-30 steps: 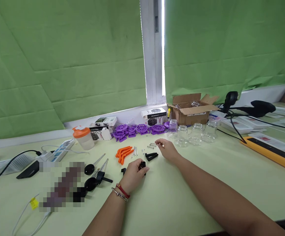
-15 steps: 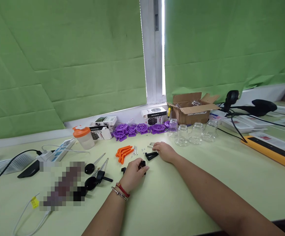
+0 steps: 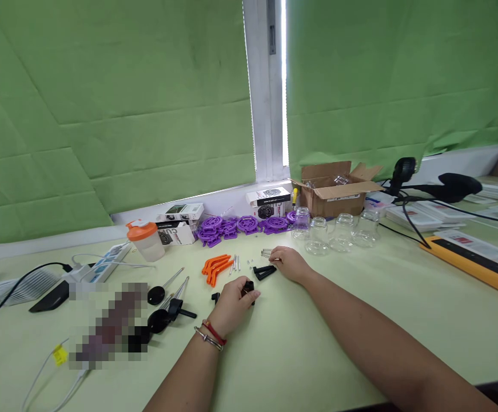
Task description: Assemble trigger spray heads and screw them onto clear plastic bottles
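My left hand is closed around a small black part above the middle of the table. Beyond it and to the right, my right hand has its fingers pressed together at the tabletop, beside small metal springs; what its fingertips hold, if anything, is too small to make out. Black plastic pieces lie just left of the right hand. Orange angled parts and thin metal pins rest farther left. Another black piece shows partly behind my left hand.
Purple parts, several glass jars and an open cardboard box line the back. Black parts with metal rods and an orange-lidded cup stand left. An orange bar lies right.
My right hand has shifted very slightly right, and the springs beside its fingertips look grouped closer together. My left hand still holds the black part in the same place.
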The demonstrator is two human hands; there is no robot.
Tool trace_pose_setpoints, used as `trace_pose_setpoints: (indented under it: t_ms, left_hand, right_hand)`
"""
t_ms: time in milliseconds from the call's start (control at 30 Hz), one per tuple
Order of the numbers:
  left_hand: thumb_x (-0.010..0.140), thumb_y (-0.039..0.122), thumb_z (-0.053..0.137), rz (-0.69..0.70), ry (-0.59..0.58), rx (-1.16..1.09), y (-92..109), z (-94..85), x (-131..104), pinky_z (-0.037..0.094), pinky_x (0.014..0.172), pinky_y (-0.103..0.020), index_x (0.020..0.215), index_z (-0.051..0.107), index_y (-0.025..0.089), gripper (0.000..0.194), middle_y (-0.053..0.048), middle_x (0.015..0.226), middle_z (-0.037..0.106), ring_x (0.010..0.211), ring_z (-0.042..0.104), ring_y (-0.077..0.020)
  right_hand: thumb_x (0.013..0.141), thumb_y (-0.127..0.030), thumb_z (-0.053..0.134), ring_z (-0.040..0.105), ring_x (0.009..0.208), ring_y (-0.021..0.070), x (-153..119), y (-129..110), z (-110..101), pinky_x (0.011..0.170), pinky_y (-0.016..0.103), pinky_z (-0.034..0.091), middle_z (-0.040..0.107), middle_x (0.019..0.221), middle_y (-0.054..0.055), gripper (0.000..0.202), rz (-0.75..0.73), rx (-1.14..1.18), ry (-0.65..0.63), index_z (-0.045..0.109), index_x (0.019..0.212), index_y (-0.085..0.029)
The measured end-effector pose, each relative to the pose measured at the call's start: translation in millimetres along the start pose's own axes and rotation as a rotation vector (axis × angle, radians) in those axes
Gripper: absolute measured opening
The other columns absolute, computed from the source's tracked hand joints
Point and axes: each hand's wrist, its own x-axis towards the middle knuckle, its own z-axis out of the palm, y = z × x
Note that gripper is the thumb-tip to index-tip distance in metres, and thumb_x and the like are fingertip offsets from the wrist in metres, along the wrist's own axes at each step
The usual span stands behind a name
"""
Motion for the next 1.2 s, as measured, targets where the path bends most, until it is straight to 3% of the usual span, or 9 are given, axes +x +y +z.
trace_pose_setpoints:
  t_ms: [300,500,667,867,1200]
  left_hand:
    - [0.077,0.039,0.053,0.008,0.003,0.000,0,-0.1,-1,0.034,0.054,-0.025,0.072,0.049,0.019,0.021,0.003,0.058,0.050,0.055,0.047,-0.0133]
    - [0.077,0.040,0.052,0.015,-0.001,0.003,0,-0.6,-1,0.034,0.054,-0.025,0.072,0.050,0.019,0.022,0.002,0.059,0.051,0.056,0.048,-0.0137]
    - [0.077,0.040,0.053,0.010,-0.001,0.001,0,0.0,-1,0.034,0.054,-0.025,0.072,0.049,0.019,0.021,0.002,0.059,0.053,0.056,0.048,-0.0138]
    - [0.077,0.040,0.053,0.023,0.003,-0.002,-3,0.5,-1,0.032,0.053,-0.025,0.074,0.050,0.019,0.021,0.002,0.060,0.053,0.056,0.046,-0.0131]
    - [0.076,0.038,0.053,0.032,0.003,-0.014,2,0.1,-1,0.030,0.053,-0.025,0.070,0.045,0.019,0.022,0.003,0.058,0.050,0.055,0.042,-0.0122]
  right_hand:
    - [0.076,-0.019,0.052,0.054,0.065,0.0134,-2,-15,-11,0.066,0.027,0.044,0.065,0.079,0.002,0.013,0.079,0.090,0.126,0.065,0.081,-0.020]
    - [0.077,-0.029,0.053,0.052,0.062,0.0132,-3,-30,-14,0.062,0.027,0.045,0.062,0.073,0.002,0.018,0.155,0.356,0.183,0.063,0.084,-0.017]
    - [0.080,-0.036,0.053,0.056,0.074,0.0146,-7,-55,-21,0.071,0.028,0.046,0.064,0.082,0.004,0.023,0.128,0.592,0.143,0.064,0.088,-0.017]
    - [0.079,-0.035,0.057,0.059,0.077,0.0150,-18,-85,-25,0.073,0.030,0.048,0.065,0.083,0.004,0.021,0.060,0.763,-0.013,0.064,0.089,-0.017]
    - [0.077,-0.027,0.058,0.053,0.066,0.0117,-23,-93,-22,0.062,0.026,0.045,0.061,0.073,0.001,0.011,-0.029,0.640,-0.009,0.062,0.082,-0.017]
